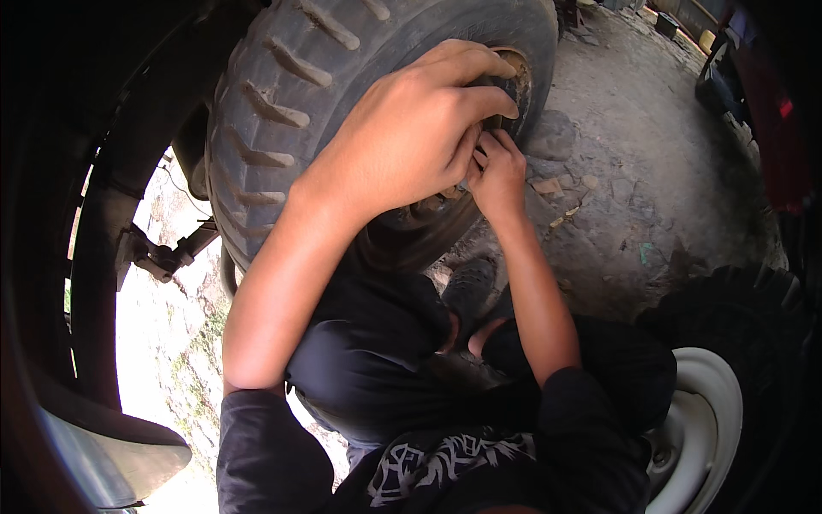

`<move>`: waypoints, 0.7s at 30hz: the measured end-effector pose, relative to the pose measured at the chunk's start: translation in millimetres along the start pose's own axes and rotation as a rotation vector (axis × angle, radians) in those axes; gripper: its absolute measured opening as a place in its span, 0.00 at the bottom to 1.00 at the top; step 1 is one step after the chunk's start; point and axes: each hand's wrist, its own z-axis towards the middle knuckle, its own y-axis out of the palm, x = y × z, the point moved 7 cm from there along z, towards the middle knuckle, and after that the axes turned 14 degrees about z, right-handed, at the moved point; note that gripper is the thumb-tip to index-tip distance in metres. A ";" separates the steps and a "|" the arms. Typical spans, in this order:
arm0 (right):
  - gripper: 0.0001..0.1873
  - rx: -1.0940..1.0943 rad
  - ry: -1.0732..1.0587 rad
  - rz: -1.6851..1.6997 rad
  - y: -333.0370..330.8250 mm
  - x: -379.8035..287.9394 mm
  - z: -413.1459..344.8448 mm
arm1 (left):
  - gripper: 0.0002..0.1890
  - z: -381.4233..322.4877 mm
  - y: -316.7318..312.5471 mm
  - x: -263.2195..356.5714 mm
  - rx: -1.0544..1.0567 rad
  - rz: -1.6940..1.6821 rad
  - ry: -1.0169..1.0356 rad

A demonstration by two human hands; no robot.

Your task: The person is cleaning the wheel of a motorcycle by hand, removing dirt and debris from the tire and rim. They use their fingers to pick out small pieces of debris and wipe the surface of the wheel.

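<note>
A large lugged rubber tyre (289, 109) stands upright in front of me, with a rusty wheel rim (523, 70) at its centre. My left hand (424, 122) reaches across the tyre, its fingers bent over the rim and hub. My right hand (498, 173) is close against it at the hub, with thumb and fingers drawn together. The fingertips of both hands are partly hidden, so whether they hold a small part cannot be told. Below the hands, hub parts (433, 205) show in shadow.
A second tyre (725, 308) with a white wheel rim (725, 385) is at the lower right. A stone (551, 135) and broken rubble (549, 186) lie on the dirt floor beside the large tyre. Dark metal linkage (164, 257) juts out at the left. My shoe (472, 286) is below the tyre.
</note>
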 end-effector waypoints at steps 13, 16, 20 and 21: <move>0.08 -0.086 -0.036 -0.041 3.2 -0.2 -5.7 | 0.24 1.6 2.1 1.7 0.027 -0.065 -0.004; 0.08 -0.169 0.090 0.040 4.6 4.6 -1.1 | 0.24 0.2 2.1 1.5 0.012 -0.069 -0.008; 0.08 -0.169 0.122 0.025 7.3 5.1 -5.1 | 0.23 -1.4 3.2 0.6 -0.001 -0.053 -0.004; 0.08 -0.118 0.064 0.004 7.0 3.5 -6.0 | 0.23 -1.6 2.6 0.6 -0.002 -0.043 -0.004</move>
